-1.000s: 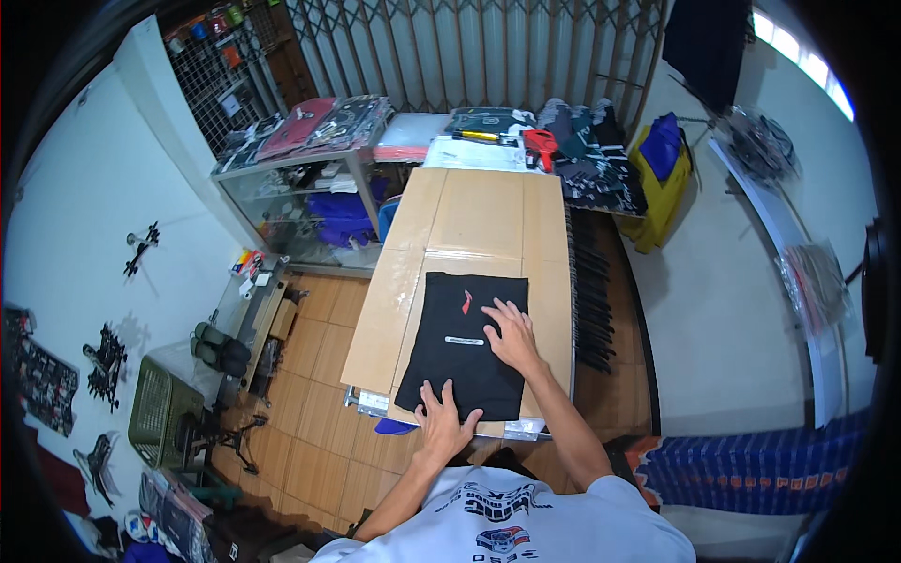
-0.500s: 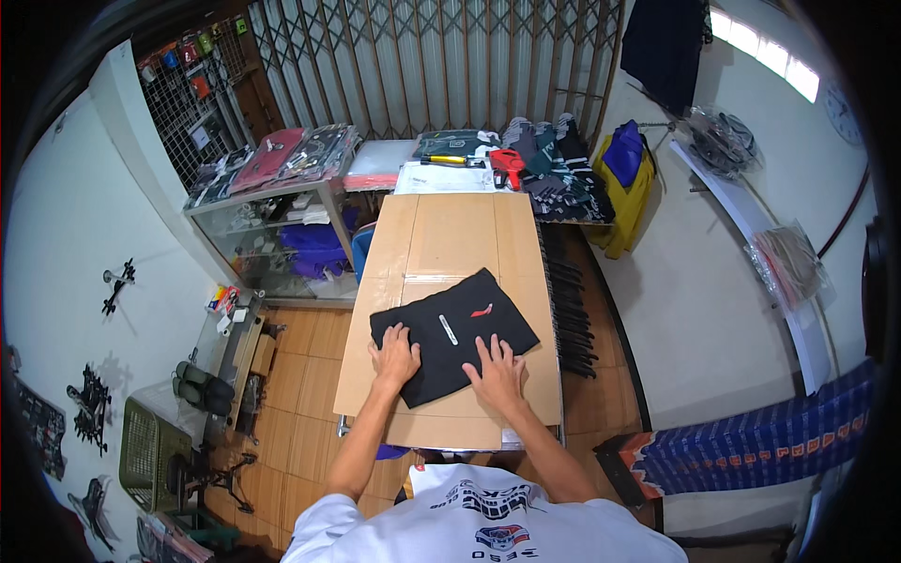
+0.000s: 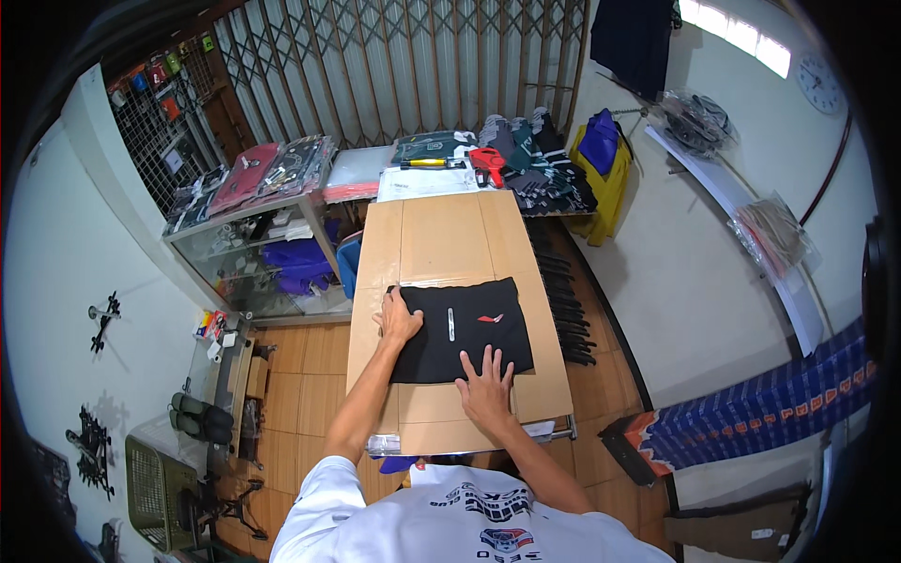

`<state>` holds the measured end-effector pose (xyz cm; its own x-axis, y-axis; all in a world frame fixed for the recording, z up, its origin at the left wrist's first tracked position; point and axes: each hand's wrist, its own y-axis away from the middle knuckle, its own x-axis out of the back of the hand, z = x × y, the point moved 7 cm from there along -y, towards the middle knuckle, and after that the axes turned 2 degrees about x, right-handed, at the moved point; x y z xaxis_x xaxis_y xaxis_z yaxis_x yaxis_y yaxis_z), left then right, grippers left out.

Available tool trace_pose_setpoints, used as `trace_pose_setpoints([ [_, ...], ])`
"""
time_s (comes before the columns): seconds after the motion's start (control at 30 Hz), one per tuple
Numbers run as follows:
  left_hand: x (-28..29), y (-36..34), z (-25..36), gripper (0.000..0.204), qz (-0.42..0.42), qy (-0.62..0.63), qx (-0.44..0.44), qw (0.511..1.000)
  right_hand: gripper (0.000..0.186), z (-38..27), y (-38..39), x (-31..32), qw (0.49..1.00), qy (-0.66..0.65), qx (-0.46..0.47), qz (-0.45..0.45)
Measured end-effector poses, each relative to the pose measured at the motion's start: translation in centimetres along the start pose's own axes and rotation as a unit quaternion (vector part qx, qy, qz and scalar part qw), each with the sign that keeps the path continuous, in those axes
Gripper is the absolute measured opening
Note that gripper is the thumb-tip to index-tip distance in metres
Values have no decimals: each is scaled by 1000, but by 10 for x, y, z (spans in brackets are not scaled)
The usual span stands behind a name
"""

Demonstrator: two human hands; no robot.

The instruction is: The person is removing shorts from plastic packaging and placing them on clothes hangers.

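Observation:
A folded black garment (image 3: 427, 352) lies flat on the cardboard-covered table, with a narrow white-and-grey mark and a small red-and-white mark on its upper face. At its far left corner, my left hand (image 3: 402, 321) rests over the edge, thumb spread from the fingers. My right hand (image 3: 485, 394) lies with outstretched fingers on the near edge, right of the middle. Both hands press on the cloth from above. What is under the garment is hidden.
Brown cardboard (image 3: 441, 235) covers the long table. Beyond it sit a red tape dispenser (image 3: 487, 165), a yellow-and-black tool (image 3: 434, 163) and packaged clothes. A glass display case (image 3: 272, 263) stands left. Dark hangers (image 3: 558, 310) line the table's right side; a blue patterned cloth (image 3: 751, 413) hangs right.
The garment has turned so that its edges run nearly square with the table. My left hand has moved toward its far left corner; my right hand has shifted slightly nearer me.

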<state>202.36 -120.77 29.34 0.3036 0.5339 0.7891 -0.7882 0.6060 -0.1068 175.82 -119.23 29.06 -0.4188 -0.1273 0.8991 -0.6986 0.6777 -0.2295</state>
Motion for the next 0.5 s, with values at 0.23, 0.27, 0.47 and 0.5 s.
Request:
trace_pose_setpoints([
  [0.23, -9, -30, -6, 40, -117, -22, 12, 993, 58, -2, -8, -3, 1000, 8, 1, 18],
  [0.27, -10, -32, -8, 40, -117, -22, 10, 993, 58, -3, -10, -3, 1000, 8, 0, 19],
  [0.47, 10, -24, 5, 18, -52, 79, -73, 993, 58, -7, -25, -9, 999, 11, -10, 29],
  [0.5, 15, -18, 11, 17, -44, 109, -104, 988, 58, -6, -28, -10, 999, 11, -11, 32],
])
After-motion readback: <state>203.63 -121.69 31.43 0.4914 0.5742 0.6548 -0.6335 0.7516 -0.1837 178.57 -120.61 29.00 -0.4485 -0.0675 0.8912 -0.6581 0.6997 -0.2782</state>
